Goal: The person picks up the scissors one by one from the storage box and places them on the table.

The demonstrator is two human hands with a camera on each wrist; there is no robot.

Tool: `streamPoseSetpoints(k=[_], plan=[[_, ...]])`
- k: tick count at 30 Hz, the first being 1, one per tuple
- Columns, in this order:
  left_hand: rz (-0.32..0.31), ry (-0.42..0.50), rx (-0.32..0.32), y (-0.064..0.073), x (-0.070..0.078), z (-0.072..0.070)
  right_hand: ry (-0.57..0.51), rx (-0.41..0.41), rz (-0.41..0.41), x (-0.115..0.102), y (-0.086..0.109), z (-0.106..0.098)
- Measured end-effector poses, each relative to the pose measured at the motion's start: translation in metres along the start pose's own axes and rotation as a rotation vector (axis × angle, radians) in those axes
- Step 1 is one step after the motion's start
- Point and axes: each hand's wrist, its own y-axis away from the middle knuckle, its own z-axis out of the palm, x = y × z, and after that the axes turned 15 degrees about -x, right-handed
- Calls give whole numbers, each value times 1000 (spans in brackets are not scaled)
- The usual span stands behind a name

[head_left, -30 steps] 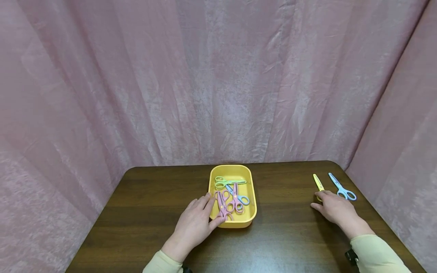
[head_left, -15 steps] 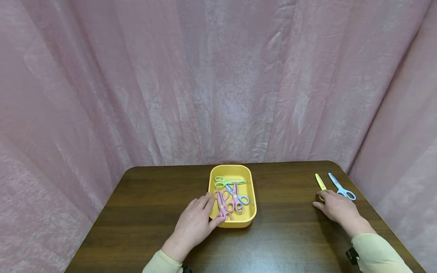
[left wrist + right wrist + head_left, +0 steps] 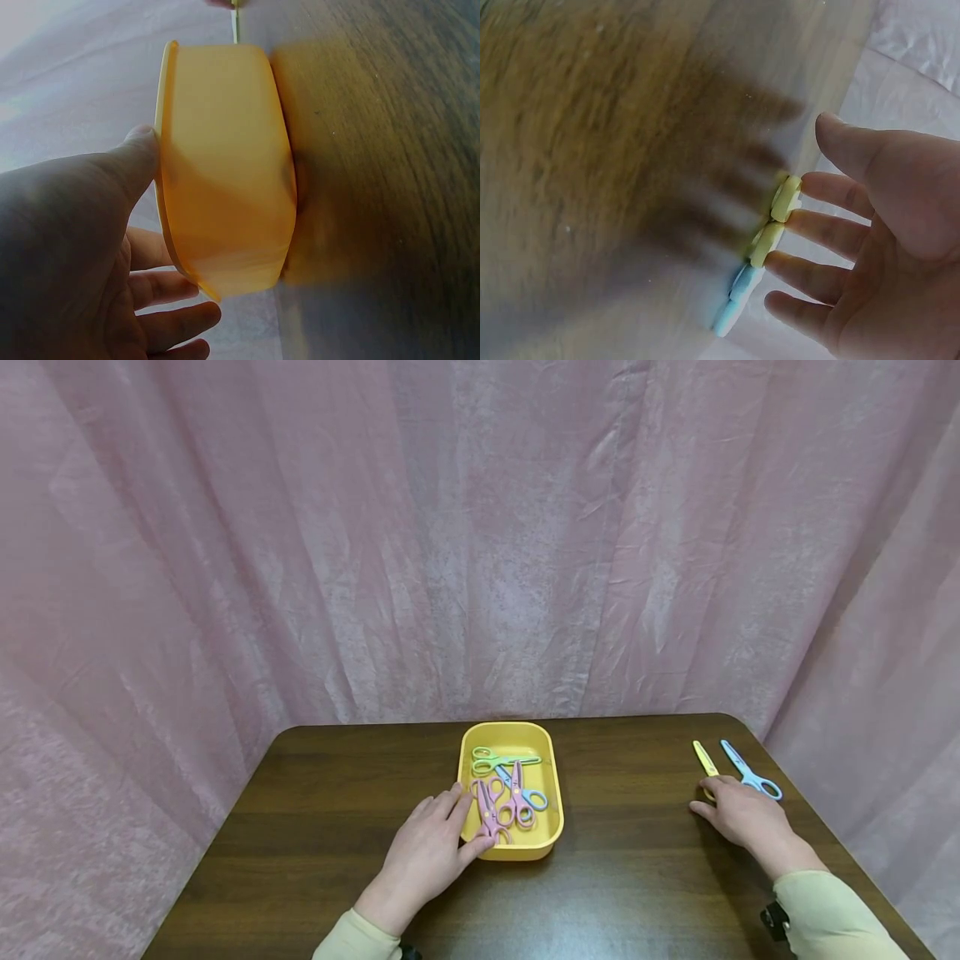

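Observation:
A yellow plastic tray (image 3: pixel 557 768) stands mid-table, holding green scissors (image 3: pixel 491 765), blue scissors (image 3: pixel 536 799) and two pairs of pink scissors (image 3: pixel 487 810) (image 3: pixel 517 797). My left hand (image 3: pixel 426 852) rests on its near left rim, thumb at the near corner and fingers spread along the left side. At the right, my right hand (image 3: pixel 742 817) touches the handles of yellow scissors (image 3: pixel 705 758) with straight fingertips, the thumb held apart in the right wrist view. The hand partly hides those handles in the head view. Another pair of blue scissors (image 3: pixel 750 773) lies just right of them.
Both pairs at the right lie flat on the dark wooden table (image 3: pixel 337 802), blades pointing away, near its right edge. A pink curtain (image 3: pixel 495 568) hangs behind the table and continues along both sides.
My right hand has shifted slightly to the right, and the yellow scissors have slid with it closer to the blue ones. The left hand and the tray have stayed put.

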Motion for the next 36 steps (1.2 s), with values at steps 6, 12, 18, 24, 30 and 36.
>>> streamPoseSetpoints(k=[6,12,18,24,30,36], plan=[[1,-5,1,1,0,0,-10,12,-2,3,-3,1],[-4,6,-12,2,1,-2,-7,22,-5,5,-3,3],[-5,15,-27,2,2,-3,14,69,-29,2,0,2],[-4,10,-9,2,1,-2,34,129,-57,-9,4,-3],[-7,8,-11,1,1,-3,48,155,-99,-31,7,-4],[-9,13,-19,1,1,-3,69,226,-171,-54,9,-5]])
